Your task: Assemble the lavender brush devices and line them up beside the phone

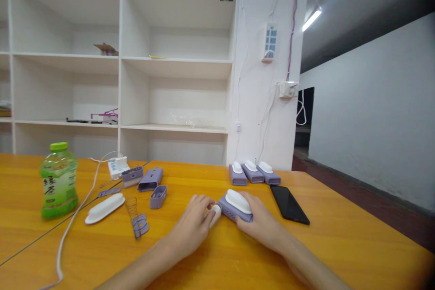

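Observation:
My right hand [260,219] grips a purple plastic housing [229,210] from its right side. On top of the housing sits a white oval handle [238,201]. Pinched between the thumb and fingers of my left hand [193,222] is a small white rounded piece [215,215], close against the housing's left end. Whether the two touch, I cannot tell. Left of my hands lie a loose white handle [104,208], a clear coil spring [132,210], a flat purple part [140,225] and a purple cup-shaped part [158,197].
Three similar purple housings with white handles [251,172] stand at the table's back. A black phone [289,204] lies right of my hands. Further left are a green-capped bottle [59,181], a white cable [76,213], a power strip [118,167] and more purple housings [150,179].

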Motion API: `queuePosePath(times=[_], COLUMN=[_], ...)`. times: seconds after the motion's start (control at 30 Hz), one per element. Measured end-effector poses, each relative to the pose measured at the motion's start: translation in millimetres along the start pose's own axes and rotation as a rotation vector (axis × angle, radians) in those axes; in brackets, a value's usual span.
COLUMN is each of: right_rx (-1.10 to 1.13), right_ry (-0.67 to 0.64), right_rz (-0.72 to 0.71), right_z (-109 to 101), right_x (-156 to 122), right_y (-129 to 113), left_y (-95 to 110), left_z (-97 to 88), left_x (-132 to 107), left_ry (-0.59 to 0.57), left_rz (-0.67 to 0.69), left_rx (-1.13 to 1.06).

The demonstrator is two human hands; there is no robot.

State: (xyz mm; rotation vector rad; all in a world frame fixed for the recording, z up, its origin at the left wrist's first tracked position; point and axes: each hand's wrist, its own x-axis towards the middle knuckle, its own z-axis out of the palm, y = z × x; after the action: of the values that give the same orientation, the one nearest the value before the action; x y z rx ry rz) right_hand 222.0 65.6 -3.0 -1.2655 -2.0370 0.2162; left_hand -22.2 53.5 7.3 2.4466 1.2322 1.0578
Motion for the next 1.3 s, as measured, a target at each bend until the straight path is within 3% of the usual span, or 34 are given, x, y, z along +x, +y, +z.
queuePosePath(times=[0.2, 0.43, 0.67, 0.73, 0.87, 0.93, 1.03, 1.1, 1.2, 1.3], right_rx=[0.027, 0.004, -0.003, 0.003, 0.014, 0.012, 0.016, 0.024, 0.017, 0.01], right_ry=[-0.018, -0.032, -0.04, -0.044, -0.046, -0.046, -0.042, -0.039, -0.04, -0.044], right_rz=[-0.034, -0.039, -0.033, -0.032, -0.037, -0.041, -0.049, -0.05, -0.044, -0.038], right_z=[3.7, 0.9, 0.5, 1.2, 1.6, 1.6, 1.8, 2.0, 1.7, 0.2], right_x=[-4.7, -7.4, -7.6, -8.4, -8.9, -8.4, -7.6, -7.3, -7.2, -6.9], right_y=[-11.1, -20.7, -19.7, -19.4, -20.3, -20.8, -20.5, -20.1, -20.2, -21.7], left_y=[-4.5, -1.6, 5.3, 7.8, 3.8, -1.8, -7.0, -6.0, -2.1, -3.4], left_z=[-21.2, -43.9, -60.5, -57.0, -41.8, -35.6, -32.8, -35.5, -43.7, -49.1], left_x=[-3.5, -14.1, -14.3, -15.0, -15.1, -14.5, -10.6, -4.9, 5.0, 11.0], left_ry=[-0.165, -0.274, -0.418, -0.378, -0.189, -0.191, -0.244, -0.256, -0.148, -0.028], left_rz=[-0.091, -0.22, -0.247, -0.22, -0.12, -0.128, -0.258, -0.374, -0.445, -0.481], left_rx=[0.101, 0.006, -0.079, -0.088, -0.049, -0.095, -0.336, -0.674, -1.216, -1.436])
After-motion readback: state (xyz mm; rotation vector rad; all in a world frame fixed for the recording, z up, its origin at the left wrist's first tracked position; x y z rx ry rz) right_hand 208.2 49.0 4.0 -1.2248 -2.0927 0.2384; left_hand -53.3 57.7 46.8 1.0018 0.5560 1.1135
